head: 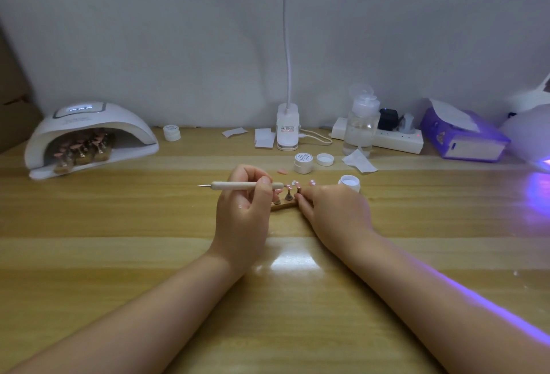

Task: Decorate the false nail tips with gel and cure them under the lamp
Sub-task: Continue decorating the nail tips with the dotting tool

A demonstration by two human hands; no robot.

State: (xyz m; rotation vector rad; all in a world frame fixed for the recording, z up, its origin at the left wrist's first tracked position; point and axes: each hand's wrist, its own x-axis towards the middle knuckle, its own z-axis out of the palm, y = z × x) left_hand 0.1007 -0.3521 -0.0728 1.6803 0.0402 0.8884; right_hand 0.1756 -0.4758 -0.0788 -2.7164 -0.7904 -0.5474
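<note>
My left hand (242,204) grips a wooden dotting pen (238,185) held level, its right tip reaching the nail tips (290,187) on a small wooden stand (282,205) between my hands. My right hand (333,210) steadies the stand's right end, fingers pinching it; its fingertips are partly hidden. An open white gel jar (349,182) stands just beyond my right hand. At the far left a white curing lamp (89,135) shelters several stands of pink nail tips (83,147).
A closed gel jar (303,162), a loose lid (325,159), one loose pink tip (282,170) and a wipe (360,162) lie behind the stand. Further back: desk lamp base (287,129), pump bottle (361,123), power strip (395,140), purple tissue box (464,135), another jar (171,132).
</note>
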